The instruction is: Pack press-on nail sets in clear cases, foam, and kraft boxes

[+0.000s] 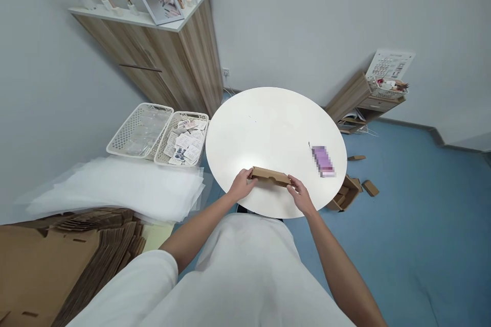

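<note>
A long, narrow brown cardboard box [270, 176] is held level between my two hands, over the near part of a round white table [264, 117]. My left hand [243, 184] grips its left end, the thumb on the near side. At the opposite end my right hand [299, 193] closes on the right corner with thumb and fingers. A half-round notch shows along the box's near edge. Whether the box rests on the tabletop or hangs just above it, I cannot tell. A blurred purple item [323, 160] lies on the table to the right.
Left of the table stand a white basket of printed cards [184, 140] and a white basket of clear plastic [140, 130]. Nearer are white translucent sheets [118, 186] and flat cardboard blanks [49, 260]. A cardboard carton [344, 193] with small boxes sits on the floor at right.
</note>
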`<state>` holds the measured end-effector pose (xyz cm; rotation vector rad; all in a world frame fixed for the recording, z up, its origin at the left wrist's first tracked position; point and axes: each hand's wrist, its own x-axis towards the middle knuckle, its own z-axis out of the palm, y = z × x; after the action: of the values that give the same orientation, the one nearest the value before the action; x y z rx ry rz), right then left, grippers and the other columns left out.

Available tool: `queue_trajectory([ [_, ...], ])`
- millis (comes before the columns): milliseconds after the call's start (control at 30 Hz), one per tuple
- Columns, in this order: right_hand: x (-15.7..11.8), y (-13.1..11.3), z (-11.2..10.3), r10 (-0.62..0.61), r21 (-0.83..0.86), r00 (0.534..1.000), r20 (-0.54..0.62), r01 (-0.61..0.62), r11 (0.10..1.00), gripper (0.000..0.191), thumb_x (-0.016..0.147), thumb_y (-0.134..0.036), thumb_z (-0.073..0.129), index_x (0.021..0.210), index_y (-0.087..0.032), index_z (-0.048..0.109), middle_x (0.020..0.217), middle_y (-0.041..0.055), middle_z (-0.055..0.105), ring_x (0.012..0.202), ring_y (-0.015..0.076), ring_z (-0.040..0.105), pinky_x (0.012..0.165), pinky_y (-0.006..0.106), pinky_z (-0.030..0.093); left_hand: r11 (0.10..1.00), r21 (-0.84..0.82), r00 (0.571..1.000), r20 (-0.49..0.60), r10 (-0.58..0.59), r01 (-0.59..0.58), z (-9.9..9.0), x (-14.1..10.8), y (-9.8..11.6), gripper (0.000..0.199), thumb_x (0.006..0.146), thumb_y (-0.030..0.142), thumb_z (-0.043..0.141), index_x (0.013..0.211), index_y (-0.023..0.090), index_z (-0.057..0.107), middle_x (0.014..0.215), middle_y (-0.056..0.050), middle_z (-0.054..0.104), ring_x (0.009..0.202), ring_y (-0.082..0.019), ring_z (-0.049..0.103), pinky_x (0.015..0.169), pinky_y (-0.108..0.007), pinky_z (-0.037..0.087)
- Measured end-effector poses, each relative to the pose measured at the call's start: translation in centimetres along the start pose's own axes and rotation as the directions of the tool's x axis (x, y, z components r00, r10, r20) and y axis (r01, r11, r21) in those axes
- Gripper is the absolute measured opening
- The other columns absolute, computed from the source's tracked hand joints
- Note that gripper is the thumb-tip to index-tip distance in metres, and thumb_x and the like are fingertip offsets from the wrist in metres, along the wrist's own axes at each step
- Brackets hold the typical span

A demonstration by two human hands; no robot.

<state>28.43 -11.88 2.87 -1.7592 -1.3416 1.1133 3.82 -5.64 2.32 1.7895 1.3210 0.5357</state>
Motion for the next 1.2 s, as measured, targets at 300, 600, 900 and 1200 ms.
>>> queue_trajectory([
  [300, 0.6, -1.2, 0.6, 0.051, -0.18, 0.992, -0.113, -0.071, 0.981, 0.047, 0.082, -0.048, 0.035, 0.118, -0.023, 0.052, 0.101, 0.0069, 0.056, 0.095, 0.0191, 0.052, 0.085, 0.036, 0.04, 0.991, 0.132, 0.995, -0.096, 0.01, 0.003, 0.0, 1.3, 0.2, 0.037, 0.082, 0.032, 0.044, 0.116, 0.02, 0.05, 0.09, -0.006, 0.051, 0.081, -0.017, 0.053, 0.072, -0.028, 0.044],
  [600, 1.2, -2.5, 0.2, 0.127, -0.064, 0.987, -0.094, -0.133, 0.989, 0.044, 0.078, -0.049, 0.041, 0.11, -0.023, 0.059, 0.108, 0.0056, 0.06, 0.098, 0.0227, 0.053, 0.085, 0.037, 0.04, 0.991, 0.113, 0.993, -0.088, 0.083, -0.072, -0.5, 2.0, 0.6, 0.039, 0.076, 0.022, 0.051, 0.115, 0.017, 0.05, 0.083, -0.004, 0.056, 0.077, -0.016, 0.053, 0.072, -0.029, 0.044],
  [900, 0.4, -1.7, 0.7, 0.204, 0.176, 0.976, -0.07, -0.19, 0.966, 0.052, 0.067, -0.043, 0.058, 0.114, -0.023, 0.054, 0.096, 0.0043, 0.059, 0.083, 0.0176, 0.056, 0.074, 0.032, 0.044, 0.992, -0.116, 0.997, -0.042, -0.061, 0.056, -1.2, 1.6, -0.1, 0.039, 0.08, 0.046, 0.044, 0.106, 0.019, 0.056, 0.096, -0.006, 0.056, 0.079, -0.014, 0.056, 0.072, -0.027, 0.045],
  [1200, 0.6, -1.8, 1.6, 0.336, 0.153, 0.94, -0.064, -0.323, 0.934, 0.053, 0.065, -0.047, 0.058, 0.112, -0.023, 0.053, 0.097, 0.0052, 0.059, 0.083, 0.0189, 0.057, 0.071, 0.033, 0.044, 0.931, -0.191, 0.949, 0.121, -0.291, 0.31, -1.8, 2.2, -2.3, 0.056, 0.064, 0.045, 0.065, 0.111, 0.017, 0.053, 0.104, -0.009, 0.058, 0.081, -0.017, 0.059, 0.067, -0.025, 0.045],
])
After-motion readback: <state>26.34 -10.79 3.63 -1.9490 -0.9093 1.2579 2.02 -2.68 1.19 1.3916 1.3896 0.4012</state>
